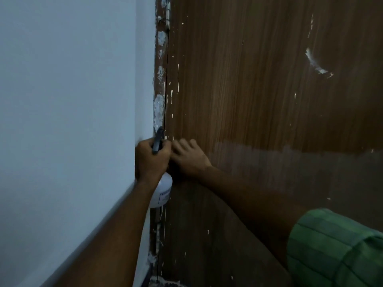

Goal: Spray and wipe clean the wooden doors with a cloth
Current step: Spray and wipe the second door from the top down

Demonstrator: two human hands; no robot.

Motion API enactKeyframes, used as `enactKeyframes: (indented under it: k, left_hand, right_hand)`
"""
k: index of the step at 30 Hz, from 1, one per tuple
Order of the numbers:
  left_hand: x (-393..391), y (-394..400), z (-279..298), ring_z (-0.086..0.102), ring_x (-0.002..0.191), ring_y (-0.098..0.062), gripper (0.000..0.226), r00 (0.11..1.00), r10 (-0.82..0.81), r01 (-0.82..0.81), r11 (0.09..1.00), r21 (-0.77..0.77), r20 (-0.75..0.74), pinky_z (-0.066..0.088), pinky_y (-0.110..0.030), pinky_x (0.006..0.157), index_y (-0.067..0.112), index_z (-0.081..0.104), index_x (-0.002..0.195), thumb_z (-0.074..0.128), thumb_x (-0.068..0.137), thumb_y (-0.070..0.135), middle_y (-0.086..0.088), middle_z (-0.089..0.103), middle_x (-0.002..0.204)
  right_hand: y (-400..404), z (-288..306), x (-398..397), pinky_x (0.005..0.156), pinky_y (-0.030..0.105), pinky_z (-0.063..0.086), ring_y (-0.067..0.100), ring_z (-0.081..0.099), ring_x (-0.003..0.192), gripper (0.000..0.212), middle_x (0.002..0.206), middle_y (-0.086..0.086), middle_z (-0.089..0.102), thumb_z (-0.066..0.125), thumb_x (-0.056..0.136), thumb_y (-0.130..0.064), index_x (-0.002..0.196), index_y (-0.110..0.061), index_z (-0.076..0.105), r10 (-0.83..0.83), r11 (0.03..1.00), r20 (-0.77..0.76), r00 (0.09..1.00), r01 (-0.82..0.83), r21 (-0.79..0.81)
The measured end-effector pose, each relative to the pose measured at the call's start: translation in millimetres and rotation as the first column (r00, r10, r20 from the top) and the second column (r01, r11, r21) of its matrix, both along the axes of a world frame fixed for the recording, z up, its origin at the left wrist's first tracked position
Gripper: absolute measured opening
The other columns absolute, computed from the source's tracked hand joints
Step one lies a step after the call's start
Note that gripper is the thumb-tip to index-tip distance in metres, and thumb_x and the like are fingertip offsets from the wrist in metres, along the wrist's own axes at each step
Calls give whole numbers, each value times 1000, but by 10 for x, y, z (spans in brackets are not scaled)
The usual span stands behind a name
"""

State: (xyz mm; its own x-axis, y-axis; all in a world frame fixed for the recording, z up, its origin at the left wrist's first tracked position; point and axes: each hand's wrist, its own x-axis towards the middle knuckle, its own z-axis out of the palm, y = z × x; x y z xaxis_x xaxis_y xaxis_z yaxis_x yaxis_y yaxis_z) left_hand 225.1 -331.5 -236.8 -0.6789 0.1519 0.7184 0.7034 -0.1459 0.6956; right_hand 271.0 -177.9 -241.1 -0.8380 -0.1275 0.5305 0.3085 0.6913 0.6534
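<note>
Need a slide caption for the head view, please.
Left hand grips a spray bottle at the paint-flecked wooden door; right hand rests on it.

Paint-flecked brown wooden door (259,100); white spray bottle (162,192) at its hinge edge.

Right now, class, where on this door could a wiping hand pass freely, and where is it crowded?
Free: the broad door panel above the right hand, reaching the white smear. Crowded: the hinge edge, where the left hand grips the spray bottle beside the wall.

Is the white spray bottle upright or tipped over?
Upright. The white plastic spray bottle hangs body-down below the left hand, whose fingers grip its neck, dark trigger head on top.
</note>
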Motion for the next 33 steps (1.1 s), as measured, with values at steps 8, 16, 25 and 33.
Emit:
enactKeyframes:
  k: [8,16,25,33]
  left_hand:
    - [29,-46,-43,49,43,-6,36,999,-47,47,999,-19,16,36,-12,43,10,59,64,67,99,11,3,45,51]
    - [-26,-23,-87,63,55,-32,34,997,-62,65,996,-55,51,52,-31,51,9,68,70,68,100,25,-13,64,60]
    - [73,45,-149,71,66,-26,31,995,-50,63,985,-159,83,64,-49,71,20,71,78,69,92,47,-3,72,71]
    - [203,199,-210,70,63,-29,31,991,-122,131,972,-195,57,63,-52,70,17,67,71,70,96,35,-9,71,68]
  right_hand:
    - [-1,-509,93,110,51,36,35,34,141,76,161,14,30,72,89,-36,156,-25,37,-89,989,374,923,37,144]
    - [-124,316,-89,98,50,40,36,44,122,68,143,17,46,73,83,-35,145,-22,46,-113,981,-428,897,32,-193]
    - [-7,-31,212,107,51,39,36,38,140,67,159,13,36,72,90,-33,151,-24,46,-30,992,257,966,-3,130]
    - [150,-474,624,110,54,34,37,36,138,76,158,14,31,70,89,-38,156,-27,35,-70,996,143,987,76,-37]
